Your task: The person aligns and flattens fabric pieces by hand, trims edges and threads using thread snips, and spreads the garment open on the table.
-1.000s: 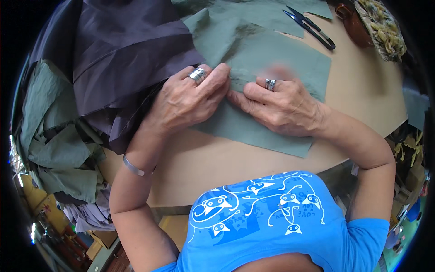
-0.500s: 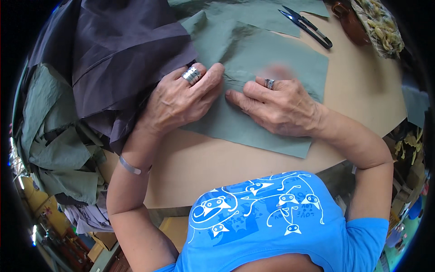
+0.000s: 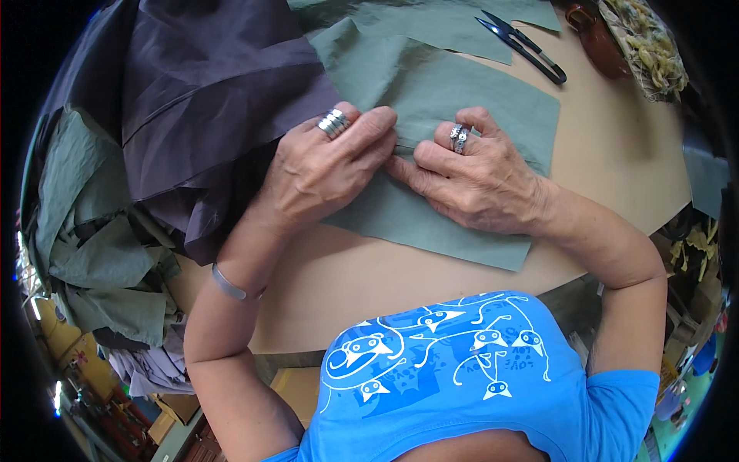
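Note:
A sheet of grey-green fabric (image 3: 462, 239) lies flat on the table, creased near its middle. My left hand (image 3: 327, 165), with a wide silver ring and a bracelet on the wrist, is closed in a pinch over the fabric's crease. Just right of it, my right hand (image 3: 477, 177) also pinches at the crease, its fingertips almost touching the left ones. Anything small between the fingertips is hidden. Dark purple-grey fabric (image 3: 215, 92) is heaped at the left, its edge reaching beside my left hand.
Thread snips (image 3: 523, 48) lie at the far right. Behind them stand a brown clay pot (image 3: 596, 42) and a bundle of yellowish material (image 3: 643, 50). Green fabric scraps (image 3: 100, 254) hang over the left side of the tan tabletop (image 3: 308, 300).
My left hand has moved a little right, closer to my right hand. A finger of my right hand, blurred before, is now still and raised.

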The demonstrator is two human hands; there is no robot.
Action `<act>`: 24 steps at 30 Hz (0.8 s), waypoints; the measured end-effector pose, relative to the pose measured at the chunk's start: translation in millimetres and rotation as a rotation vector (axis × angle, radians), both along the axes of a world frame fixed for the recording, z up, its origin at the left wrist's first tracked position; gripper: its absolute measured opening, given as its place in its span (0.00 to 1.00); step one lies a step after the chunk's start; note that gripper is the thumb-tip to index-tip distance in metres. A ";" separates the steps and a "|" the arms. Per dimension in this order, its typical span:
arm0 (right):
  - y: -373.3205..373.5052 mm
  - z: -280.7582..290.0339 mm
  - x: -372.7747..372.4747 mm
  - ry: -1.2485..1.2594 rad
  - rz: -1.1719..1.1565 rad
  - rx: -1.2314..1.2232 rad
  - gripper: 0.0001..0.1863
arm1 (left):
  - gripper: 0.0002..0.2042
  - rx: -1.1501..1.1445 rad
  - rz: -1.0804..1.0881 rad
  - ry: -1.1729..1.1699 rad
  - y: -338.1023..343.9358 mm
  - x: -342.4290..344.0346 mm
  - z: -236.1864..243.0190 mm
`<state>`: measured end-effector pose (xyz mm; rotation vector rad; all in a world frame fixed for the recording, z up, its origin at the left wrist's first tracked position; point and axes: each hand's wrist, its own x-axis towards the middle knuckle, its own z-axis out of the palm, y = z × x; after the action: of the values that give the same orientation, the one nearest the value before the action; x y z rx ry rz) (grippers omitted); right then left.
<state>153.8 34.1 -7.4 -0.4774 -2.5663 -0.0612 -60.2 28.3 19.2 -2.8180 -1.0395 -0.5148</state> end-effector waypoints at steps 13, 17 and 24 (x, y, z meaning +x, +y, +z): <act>52.1 26.5 -1.2 0.126 -0.287 -0.238 0.14 | 0.16 0.040 0.138 -0.084 -42.3 10.6 -13.5; 71.9 30.7 -6.8 -0.020 -0.252 -0.554 0.16 | 0.19 -0.021 0.167 -0.121 -45.7 12.1 -11.7; 63.3 23.4 -17.9 0.037 -0.296 -0.802 0.15 | 0.12 0.003 0.139 -0.133 -48.5 8.0 -17.8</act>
<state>135.9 97.4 16.0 -1.1249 -2.3737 0.8847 -52.3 -20.2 1.4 -2.7139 -1.2470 -0.6960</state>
